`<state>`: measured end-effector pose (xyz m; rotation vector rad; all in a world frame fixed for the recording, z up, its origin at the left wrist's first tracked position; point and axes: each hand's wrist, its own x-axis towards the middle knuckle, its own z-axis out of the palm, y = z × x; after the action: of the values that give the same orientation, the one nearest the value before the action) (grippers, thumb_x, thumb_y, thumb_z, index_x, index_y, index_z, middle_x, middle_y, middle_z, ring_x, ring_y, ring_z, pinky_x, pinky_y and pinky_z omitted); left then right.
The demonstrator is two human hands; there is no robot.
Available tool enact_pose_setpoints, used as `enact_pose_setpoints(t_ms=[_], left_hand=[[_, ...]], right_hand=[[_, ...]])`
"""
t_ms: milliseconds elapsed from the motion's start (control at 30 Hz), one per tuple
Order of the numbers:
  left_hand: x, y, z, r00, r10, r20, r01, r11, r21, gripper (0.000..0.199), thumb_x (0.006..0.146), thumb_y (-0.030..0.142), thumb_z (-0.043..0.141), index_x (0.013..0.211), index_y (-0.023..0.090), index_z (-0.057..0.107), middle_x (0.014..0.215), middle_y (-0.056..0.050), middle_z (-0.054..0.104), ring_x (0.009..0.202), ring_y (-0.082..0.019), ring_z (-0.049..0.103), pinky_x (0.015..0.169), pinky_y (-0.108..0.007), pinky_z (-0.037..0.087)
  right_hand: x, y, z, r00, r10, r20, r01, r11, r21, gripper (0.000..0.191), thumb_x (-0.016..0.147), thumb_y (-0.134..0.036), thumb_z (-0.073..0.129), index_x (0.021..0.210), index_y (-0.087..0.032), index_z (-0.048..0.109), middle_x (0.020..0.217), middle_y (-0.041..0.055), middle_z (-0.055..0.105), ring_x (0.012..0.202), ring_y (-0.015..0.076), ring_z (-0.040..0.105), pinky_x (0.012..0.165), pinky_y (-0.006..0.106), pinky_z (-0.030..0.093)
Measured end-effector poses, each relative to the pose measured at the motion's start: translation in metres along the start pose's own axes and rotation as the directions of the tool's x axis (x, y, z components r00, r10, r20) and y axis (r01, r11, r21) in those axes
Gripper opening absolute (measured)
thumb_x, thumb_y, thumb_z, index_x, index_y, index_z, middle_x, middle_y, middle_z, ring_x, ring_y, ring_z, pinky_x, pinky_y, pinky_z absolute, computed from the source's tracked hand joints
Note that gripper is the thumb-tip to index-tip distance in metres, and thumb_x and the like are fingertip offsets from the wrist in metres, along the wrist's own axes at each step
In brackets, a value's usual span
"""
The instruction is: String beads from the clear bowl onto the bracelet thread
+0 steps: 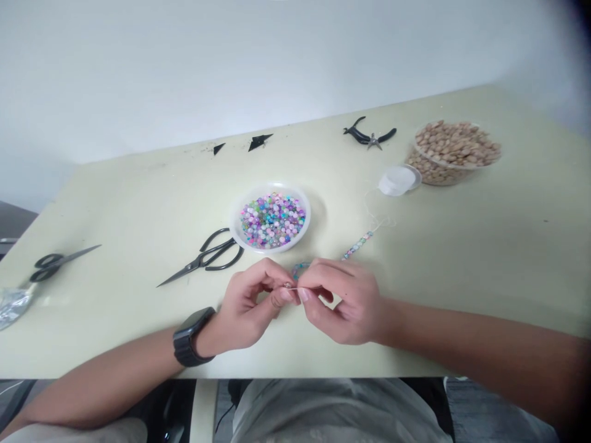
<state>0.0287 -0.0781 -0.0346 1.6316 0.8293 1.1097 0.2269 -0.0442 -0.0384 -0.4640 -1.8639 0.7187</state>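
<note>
My left hand (pixel 253 303), below the bowl of beads, pinches a small bead (pixel 288 285) between thumb and forefinger. Close against it, my right hand (pixel 344 298) is closed on the thin pale thread (pixel 298 288), which runs to the bead. Behind my fingers lies a string of blue, pink and clear beads (pixel 357 245), partly hidden by my right hand. Its loose thread leads up to a white spool (pixel 398 180). A white bowl (pixel 236 231) of mixed purple, blue and pink beads stands just beyond my hands.
Black-handled scissors (pixel 198 264) lie left of the bowl, with a second pair (pixel 48 266) and a silvery packet (pixel 13 307) at far left. Cutting pliers (pixel 362 136) and a clear tub (pixel 443 177) of nuts stand at the back right. Black scraps (pixel 259 142) lie near the wall.
</note>
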Motion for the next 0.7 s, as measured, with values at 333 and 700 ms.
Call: enact_pose_setpoints(t_ms=[333, 700], left_hand=[[-0.0032, -0.0019, 0.0042, 0.999, -0.051, 0.000, 0.050, 0.987, -0.153, 0.005, 0.098, 0.013, 0.065, 0.100, 0.017, 0.065, 0.080, 0.000, 0.072, 0.058, -0.003, 0.055, 0.054, -0.010, 0.047], [0.0027, -0.0003, 0.0087, 0.997, -0.071, -0.007, 0.066, 0.965, -0.254, 0.003, 0.099, 0.016, 0.064, 0.096, 0.016, 0.065, 0.075, 0.000, 0.072, 0.051, -0.003, 0.056, 0.050, -0.010, 0.050]], right_hand=[[-0.0015, 0.0012, 0.0010, 1.000, 0.007, -0.022, -0.008, 0.997, -0.071, 0.011, 0.089, -0.010, 0.061, 0.081, -0.017, 0.059, 0.064, -0.0061, 0.051, 0.053, 0.0039, 0.037, 0.055, 0.017, 0.036], [-0.0043, 0.0023, -0.0003, 1.000, 0.007, 0.002, -0.007, 0.998, -0.058, 0.010, 0.088, -0.011, 0.062, 0.080, -0.017, 0.060, 0.066, -0.0049, 0.057, 0.053, 0.0043, 0.041, 0.056, 0.018, 0.038]])
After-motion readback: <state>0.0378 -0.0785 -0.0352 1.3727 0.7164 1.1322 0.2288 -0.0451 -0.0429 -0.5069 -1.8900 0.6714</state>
